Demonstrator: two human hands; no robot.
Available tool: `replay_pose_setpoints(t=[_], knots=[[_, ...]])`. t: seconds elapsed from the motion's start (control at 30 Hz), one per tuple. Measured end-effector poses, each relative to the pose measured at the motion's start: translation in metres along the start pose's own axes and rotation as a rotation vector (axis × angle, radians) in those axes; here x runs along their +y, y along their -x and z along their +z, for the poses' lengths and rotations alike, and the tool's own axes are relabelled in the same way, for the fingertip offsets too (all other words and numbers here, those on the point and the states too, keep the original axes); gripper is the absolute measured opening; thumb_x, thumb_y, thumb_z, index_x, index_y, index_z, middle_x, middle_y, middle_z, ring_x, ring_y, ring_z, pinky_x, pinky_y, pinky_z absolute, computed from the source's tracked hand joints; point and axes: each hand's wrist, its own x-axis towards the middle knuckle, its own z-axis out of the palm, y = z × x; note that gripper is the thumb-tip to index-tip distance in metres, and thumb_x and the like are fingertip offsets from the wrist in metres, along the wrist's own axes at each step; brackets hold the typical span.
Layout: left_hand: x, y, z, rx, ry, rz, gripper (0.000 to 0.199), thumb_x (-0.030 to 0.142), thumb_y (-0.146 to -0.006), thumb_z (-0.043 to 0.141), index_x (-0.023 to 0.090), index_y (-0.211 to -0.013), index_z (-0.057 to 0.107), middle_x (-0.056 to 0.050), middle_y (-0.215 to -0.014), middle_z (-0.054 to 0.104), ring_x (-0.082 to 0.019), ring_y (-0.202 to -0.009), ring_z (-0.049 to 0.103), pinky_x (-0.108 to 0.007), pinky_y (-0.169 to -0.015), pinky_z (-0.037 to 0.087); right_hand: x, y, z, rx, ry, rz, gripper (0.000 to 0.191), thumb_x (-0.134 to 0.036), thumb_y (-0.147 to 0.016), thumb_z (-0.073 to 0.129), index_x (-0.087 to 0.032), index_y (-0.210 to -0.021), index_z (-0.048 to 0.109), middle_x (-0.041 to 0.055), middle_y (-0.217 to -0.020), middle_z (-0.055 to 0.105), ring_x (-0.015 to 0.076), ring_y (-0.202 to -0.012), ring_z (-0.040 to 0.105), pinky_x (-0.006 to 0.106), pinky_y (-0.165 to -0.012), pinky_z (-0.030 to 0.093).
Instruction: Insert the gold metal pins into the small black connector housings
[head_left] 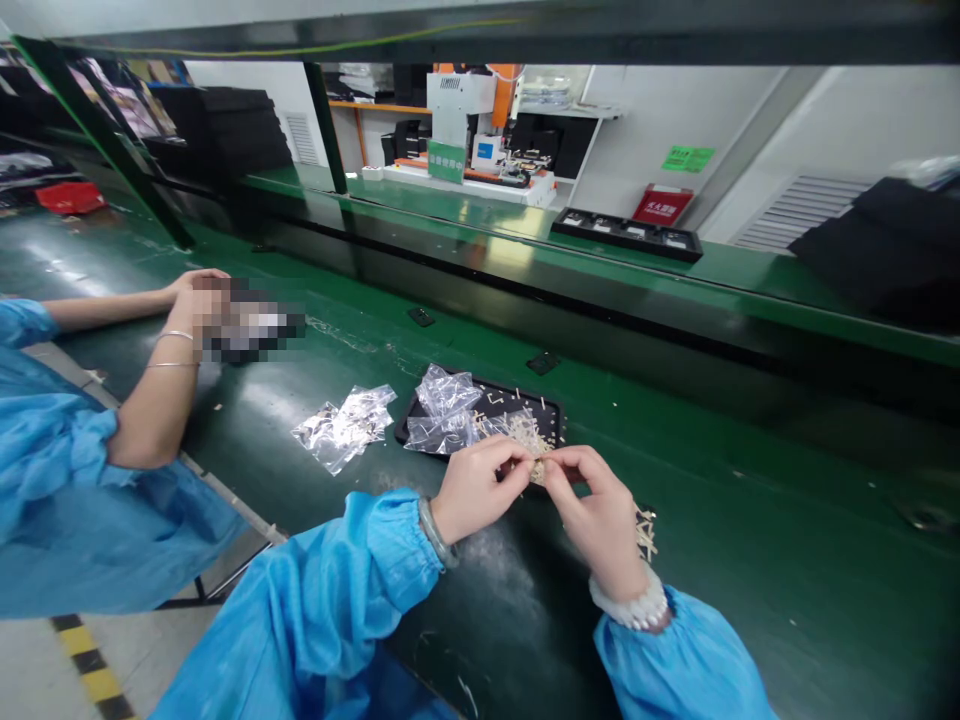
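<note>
My left hand (480, 487) and my right hand (598, 508) meet over the near edge of a black tray (517, 400). Both pinch at one spot, thumb against fingers; whatever sits between the fingertips is too small to name. Many small beige strips (534, 440) lie in the tray beneath my fingertips. Clear plastic bags (446, 400) rest on the tray's left part. More beige strips (645, 532) show just right of my right hand, on a dark piece partly hidden by it.
Left of the tray lies a pile of clear bags (346, 425) with small parts. A co-worker's arm (161, 400) reaches over the green table (757, 520) at left. Two small dark pieces (421, 316) lie behind the tray. A raised shelf (480, 225) runs along the back.
</note>
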Motion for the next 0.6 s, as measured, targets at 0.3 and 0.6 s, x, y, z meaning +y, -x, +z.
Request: replay_pose_setpoints(t=[0.3,0.6], knots=[[-0.006,-0.004,0.0,-0.041,0.146,-0.101,0.014,0.025,-0.084,0.048,0.016,-0.08,0.058,-0.001,-0.077,0.059,-0.012,-0.07,0.052,-0.021,-0.062,0.04,0.025,-0.011,-0.008,-0.061,0.209,0.119,0.021,-0.038,-0.081,0.051,-0.02,-0.08,0.062,0.0031,-0.072,0.065,0.0177,-0.062,0.058,0.03,-0.061,0.045],[-0.007,-0.003,0.002,-0.089,0.088,-0.066,0.012,0.023,-0.085,0.045,0.018,-0.081,0.056,0.0,-0.077,0.055,-0.012,-0.068,0.049,-0.022,-0.062,0.039,0.014,-0.011,-0.009,-0.215,-0.069,0.173,0.028,-0.041,-0.084,0.046,-0.018,-0.091,0.062,0.0053,-0.087,0.067,0.0185,-0.077,0.061,0.03,-0.069,0.048]])
